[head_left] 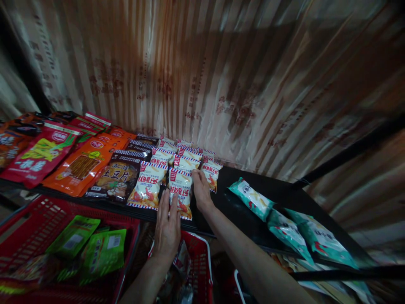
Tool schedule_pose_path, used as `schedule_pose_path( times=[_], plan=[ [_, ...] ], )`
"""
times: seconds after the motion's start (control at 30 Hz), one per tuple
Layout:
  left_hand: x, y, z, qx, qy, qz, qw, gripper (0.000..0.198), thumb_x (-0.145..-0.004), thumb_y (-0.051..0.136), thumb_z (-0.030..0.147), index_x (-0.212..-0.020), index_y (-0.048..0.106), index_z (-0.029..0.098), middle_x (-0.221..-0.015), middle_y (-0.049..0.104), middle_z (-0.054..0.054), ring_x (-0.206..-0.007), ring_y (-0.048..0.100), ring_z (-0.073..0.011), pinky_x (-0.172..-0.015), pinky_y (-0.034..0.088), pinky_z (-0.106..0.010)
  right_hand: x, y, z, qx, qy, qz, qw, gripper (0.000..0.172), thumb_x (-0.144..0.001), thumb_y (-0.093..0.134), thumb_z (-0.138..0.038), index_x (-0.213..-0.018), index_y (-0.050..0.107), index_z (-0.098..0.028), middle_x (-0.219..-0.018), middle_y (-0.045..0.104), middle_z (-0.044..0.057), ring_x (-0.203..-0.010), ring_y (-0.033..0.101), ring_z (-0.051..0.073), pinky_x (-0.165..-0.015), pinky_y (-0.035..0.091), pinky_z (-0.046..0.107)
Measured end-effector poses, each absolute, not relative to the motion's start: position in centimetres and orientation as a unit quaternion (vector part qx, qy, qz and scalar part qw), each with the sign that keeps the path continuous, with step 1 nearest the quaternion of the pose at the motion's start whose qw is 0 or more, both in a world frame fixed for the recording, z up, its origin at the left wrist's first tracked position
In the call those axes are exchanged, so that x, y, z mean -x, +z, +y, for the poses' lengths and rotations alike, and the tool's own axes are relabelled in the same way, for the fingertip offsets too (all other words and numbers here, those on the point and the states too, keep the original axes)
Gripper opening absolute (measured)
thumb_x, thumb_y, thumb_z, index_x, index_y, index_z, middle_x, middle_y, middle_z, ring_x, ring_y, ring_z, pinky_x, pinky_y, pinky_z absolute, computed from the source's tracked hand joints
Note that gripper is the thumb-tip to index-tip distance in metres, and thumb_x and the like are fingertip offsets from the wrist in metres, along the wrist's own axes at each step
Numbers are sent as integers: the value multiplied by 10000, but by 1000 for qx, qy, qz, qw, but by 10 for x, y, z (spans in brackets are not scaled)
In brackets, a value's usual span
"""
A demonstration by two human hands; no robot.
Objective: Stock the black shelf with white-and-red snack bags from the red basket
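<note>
Rows of white snack bags with red and blue checked edges (pixel 181 191) lie on a black shelf (pixel 228 202). My left hand (pixel 167 228) rests flat, fingers stretched, on the lower end of the front bag in the middle row. My right hand (pixel 200 189) lies on the shelf between that row and the bags to its right (pixel 211 173), fingers extended and touching the bag's side. Neither hand grips anything.
Black (pixel 117 179), orange (pixel 80 166) and red (pixel 39 154) snack bags fill the shelf's left part. Teal bags (pixel 251 197) lie at the right. Below stand a red basket with green packets (pixel 79 245) and a second red basket (pixel 196 266). A striped wall rises behind.
</note>
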State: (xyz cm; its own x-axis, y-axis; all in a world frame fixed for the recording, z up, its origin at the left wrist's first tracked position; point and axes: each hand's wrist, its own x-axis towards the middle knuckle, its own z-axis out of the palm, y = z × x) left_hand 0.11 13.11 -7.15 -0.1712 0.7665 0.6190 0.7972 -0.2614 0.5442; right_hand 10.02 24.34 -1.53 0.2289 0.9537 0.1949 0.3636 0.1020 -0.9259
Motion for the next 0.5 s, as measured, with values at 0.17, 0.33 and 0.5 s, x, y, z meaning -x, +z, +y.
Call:
schedule_pose_path(
  times=[0.17, 0.33, 0.5],
  plan=[
    [-3, -76, 135, 642, -474, -603, 21, 605, -883, 401, 90, -1445, 234, 237, -1487, 297, -140, -1381, 250, -252, -1053, 378, -453, -99, -21, 246, 593, 315, -532, 515, 450, -803, 463, -531, -1078, 605, -204, -1058, 678, 60, -1002, 599, 252, -857, 454, 344],
    [-6, -73, 134, 647, -467, -601, 37, 661, -878, 397, 80, -1468, 137, 225, -1499, 264, -158, -1393, 213, -266, -1060, 354, -484, -95, -16, 243, 553, 378, -505, 544, 459, -793, 489, -516, -1128, 566, -213, -1128, 651, 46, -1039, 586, 232, -878, 459, 338],
    [-6, -69, 134, 653, -467, -596, 34, 679, -877, 409, 99, -1472, 96, 188, -1511, 214, -180, -1398, 184, -284, -1067, 331, -501, -97, -5, 258, 553, 329, -508, 573, 566, -793, 496, -496, -1274, 453, -203, -1277, 562, 78, -1159, 524, 225, -993, 393, 371]
  ],
)
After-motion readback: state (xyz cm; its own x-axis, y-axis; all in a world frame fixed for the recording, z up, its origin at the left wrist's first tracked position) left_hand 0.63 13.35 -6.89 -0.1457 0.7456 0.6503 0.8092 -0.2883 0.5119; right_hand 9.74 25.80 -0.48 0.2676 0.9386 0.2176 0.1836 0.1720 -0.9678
